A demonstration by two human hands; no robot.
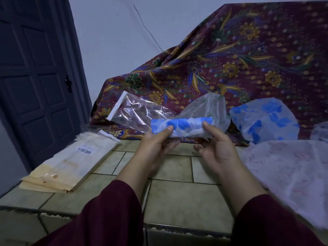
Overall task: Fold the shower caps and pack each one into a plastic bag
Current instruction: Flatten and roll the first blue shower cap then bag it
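Covering the lower part of the view is a tiled surface (177, 196) of pale green-beige tiles with dark grout, its near edge chipped. A dark panelled door (35, 77) is seen at the left and a plain pale wall (110, 32) behind. A maroon batik cloth (248, 55) with gold and blue flowers is draped over something along the far edge. A stack of flat packets (71, 164), one bearing a barcode label, is laid at the left edge. A spread pale sheet with faint pink print (287, 167) is seen at the right edge, and an unfolded shower cap with blue flowers (266, 119) rests against the cloth beyond it.

Both arms are extended forward in dark red sleeves. A folded shower cap (181, 127), rolled into a horizontal bar with a blue floral print, is held above the far edge. Its left end is pinched by the left hand (156, 146), thumb on top and fingers beneath. Its right end is gripped by the right hand (216, 150), thumb raised against the roll, fingers curled below. A clear plastic bag (138, 110) with a white strip extends up and left from the cap's left end; whether it is held cannot be told.
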